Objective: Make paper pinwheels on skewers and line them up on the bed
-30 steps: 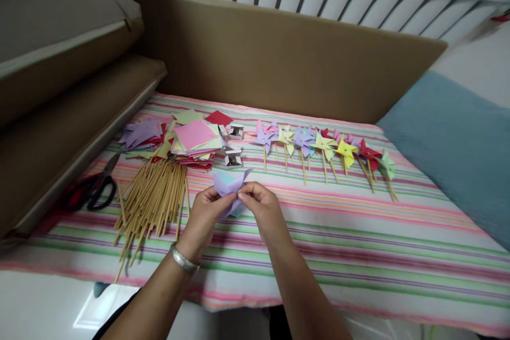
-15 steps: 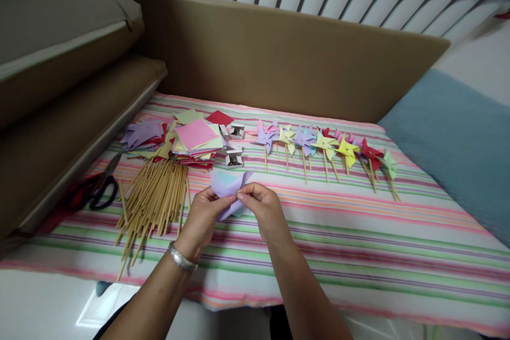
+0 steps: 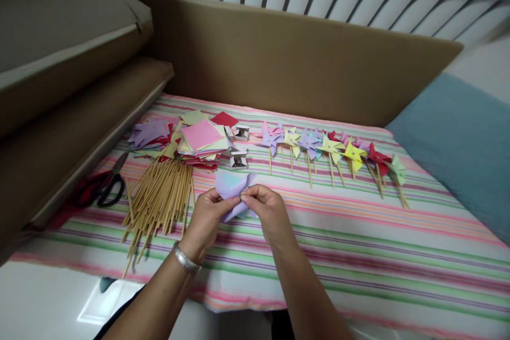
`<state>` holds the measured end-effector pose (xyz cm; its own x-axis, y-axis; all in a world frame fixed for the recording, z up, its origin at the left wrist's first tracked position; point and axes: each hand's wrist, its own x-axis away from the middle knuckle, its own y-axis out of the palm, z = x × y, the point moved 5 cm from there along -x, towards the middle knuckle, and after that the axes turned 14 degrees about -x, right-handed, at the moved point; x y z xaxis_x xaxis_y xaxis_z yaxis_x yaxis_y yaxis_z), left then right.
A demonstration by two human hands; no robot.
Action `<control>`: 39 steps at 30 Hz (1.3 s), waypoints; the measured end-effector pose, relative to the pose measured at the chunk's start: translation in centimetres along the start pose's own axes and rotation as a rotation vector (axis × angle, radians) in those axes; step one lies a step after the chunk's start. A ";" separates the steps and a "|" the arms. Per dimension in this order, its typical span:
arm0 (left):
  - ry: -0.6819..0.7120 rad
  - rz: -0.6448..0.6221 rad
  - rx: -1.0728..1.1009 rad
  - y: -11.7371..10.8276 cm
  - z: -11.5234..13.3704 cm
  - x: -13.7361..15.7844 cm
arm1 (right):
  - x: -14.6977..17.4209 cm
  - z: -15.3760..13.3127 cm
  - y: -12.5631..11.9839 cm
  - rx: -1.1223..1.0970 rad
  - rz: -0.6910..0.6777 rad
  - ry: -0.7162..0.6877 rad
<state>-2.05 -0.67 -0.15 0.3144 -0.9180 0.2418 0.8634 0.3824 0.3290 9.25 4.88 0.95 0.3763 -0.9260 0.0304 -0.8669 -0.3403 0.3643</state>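
Observation:
Between my two hands is a paper pinwheel [image 3: 230, 185], lilac with light blue, its corners folded in toward the middle. My left hand [image 3: 207, 215] is closed on its left side, thumb pressed near the centre. With thumb and forefinger, my right hand [image 3: 265, 207] pinches the paper at the centre from the right; whether a pin is there is hidden by the fingertips. A heap of wooden sticks [image 3: 161, 196] lies left of my left hand. Beyond the pinwheel stand two small open white boxes, the nearer box [image 3: 238, 160] with small dark bits inside.
Stacked paper squares [image 3: 202, 135] and cut lilac paper [image 3: 149, 133] lie behind the sticks. Black-handled scissors [image 3: 107, 186] rest at far left beside brown cushions [image 3: 79, 133]. Finished pinwheels on sticks [image 3: 330, 149] line the back right of the striped cloth [image 3: 358, 244], before a brown board [image 3: 279, 58].
The whole view has shifted slightly, so things sit a little further right. My hands keep their hold on the folded paper, with barely any change in the fingers.

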 end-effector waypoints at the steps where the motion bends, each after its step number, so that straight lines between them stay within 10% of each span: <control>1: 0.001 0.001 -0.002 0.0 0.0 0.0 | 0.0 0.0 0.0 0.010 0.001 -0.006; 18: 0.011 0.038 -0.068 -0.3 0.0 -0.3 | 0.4 -0.9 0.5 0.220 0.000 -0.132; 24: 0.352 0.242 -0.655 -1.7 2.4 0.0 | 0.9 -2.4 0.5 0.322 0.118 -0.194; 31: 0.828 0.183 -1.213 -0.1 3.5 1.3 | 0.8 -0.6 1.2 -0.041 0.044 0.117; 39: 0.968 0.148 -1.392 0.5 3.1 1.8 | 0.7 -0.5 0.9 -0.078 0.075 0.118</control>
<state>-2.27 -1.76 3.25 0.0710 -0.8105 -0.5814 0.3088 0.5721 -0.7599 8.91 4.01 1.74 0.3512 -0.9211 0.1682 -0.8677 -0.2527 0.4280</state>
